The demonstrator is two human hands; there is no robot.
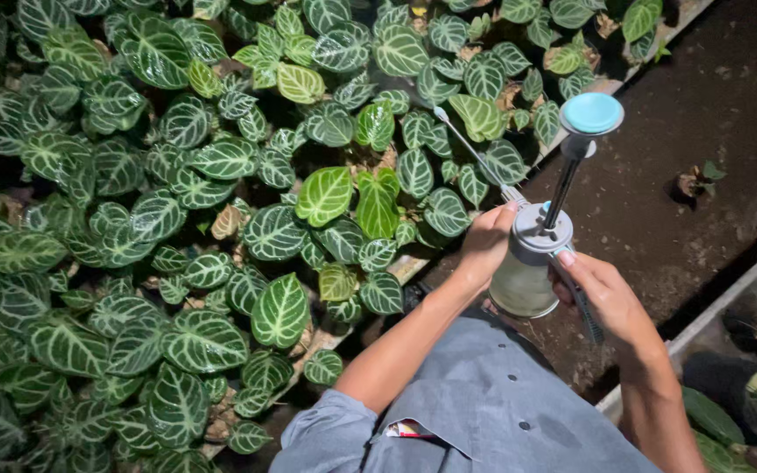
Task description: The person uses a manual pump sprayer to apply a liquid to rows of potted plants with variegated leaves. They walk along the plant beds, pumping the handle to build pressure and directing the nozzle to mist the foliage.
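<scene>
Translucent plastic pump sprayer [526, 278] with blue plunger knob: left hand [486, 245] fingers wrap its body for support, right hand [602, 293] fingers curl on the trigger handle, nozzle wand aimed beyond fingertips at white-veined green leaves [221, 219]

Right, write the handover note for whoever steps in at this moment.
Left hand: wrapped round the side of the pump sprayer bottle, holding it up.
Right hand: at the grey lid, fingers by the trigger handle.
Blue pump knob is pulled up on its rod.
Thin nozzle wand points over the bed of veined green leaves.
No spray visible; leaves cannot be judged wet or dry.
</scene>
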